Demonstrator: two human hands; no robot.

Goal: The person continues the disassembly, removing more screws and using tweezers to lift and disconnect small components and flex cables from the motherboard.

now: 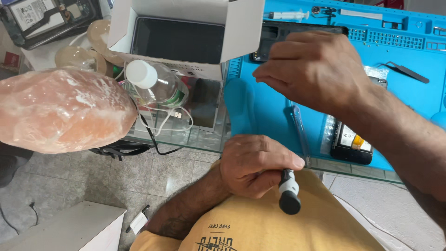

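Left hand (253, 165): closed in a fist around a black screwdriver handle (289, 193), held near my chest, its grey-banded butt end pointing toward me; the tip is hidden under my fingers.
Right hand (313, 69): over the blue work mat (274, 111), fingers curled together as if pinching something small; I cannot tell what, if anything, is between them.
Work piece: an opened phone (274, 35) lies at the far edge of the mat, mostly hidden behind my right hand.
Step in hand: I judge it a pause in screw work on the phone, driver parked in the left hand while the right handles a small part.
Next move calls for: a steady pinch and lining the driver tip up square.
White box (186, 32): open at far left, a dark flat panel inside.
Mat tray, far edge: a syringe (288, 15) and small tools in the compartments.
Clear bottle (158, 83): white cap on, lying left of the mat; contents unclear.
Near right of mat: a phone battery (350, 142).
Far left: a pink salt lamp (62, 109).
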